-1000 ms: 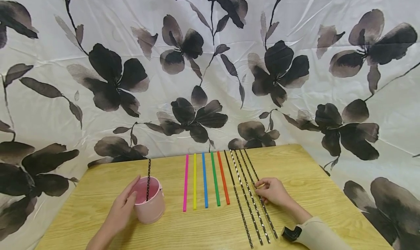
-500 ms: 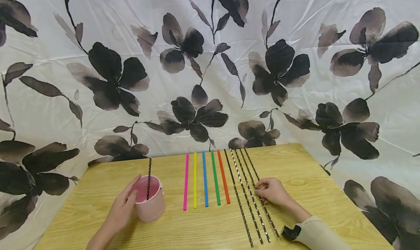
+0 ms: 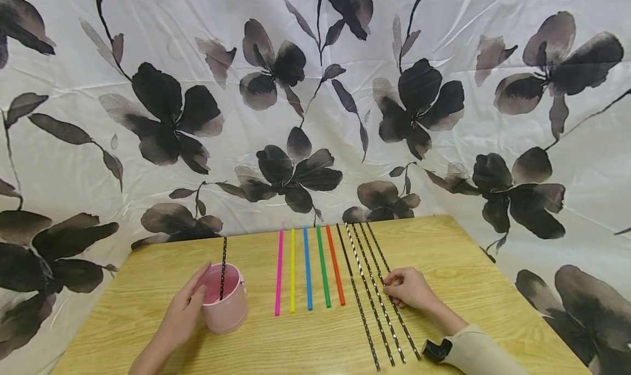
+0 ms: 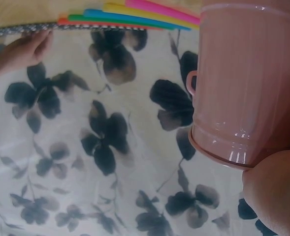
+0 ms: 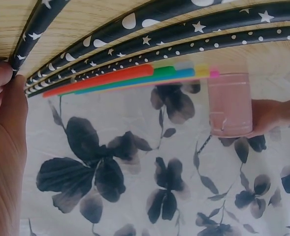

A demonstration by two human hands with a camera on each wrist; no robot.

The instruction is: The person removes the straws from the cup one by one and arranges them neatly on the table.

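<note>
My left hand (image 3: 175, 315) grips the side of a pink bucket (image 3: 228, 313) at the left of the table. A black patterned straw (image 3: 223, 265) stands in the bucket, its lower end hidden inside. On the right, my right hand (image 3: 410, 290) pinches the outermost black straw (image 3: 408, 334) near its middle. Up close in the right wrist view, this straw (image 5: 34, 37) has white stars and sits between thumb and finger. Several other black straws lie beside it, among them one with stars (image 5: 199, 26) and one with dots (image 5: 199, 48).
Between bucket and black straws lie a pink straw (image 3: 279, 273), a yellow straw (image 3: 293, 271), a blue straw (image 3: 308, 268), a green straw (image 3: 323, 268) and a red straw (image 3: 336, 265). A flowered cloth (image 3: 315, 117) hangs behind the wooden table (image 3: 296, 347).
The near end of the pinched straw has shifted slightly to the right. Both hands stay in nearly the same place.
</note>
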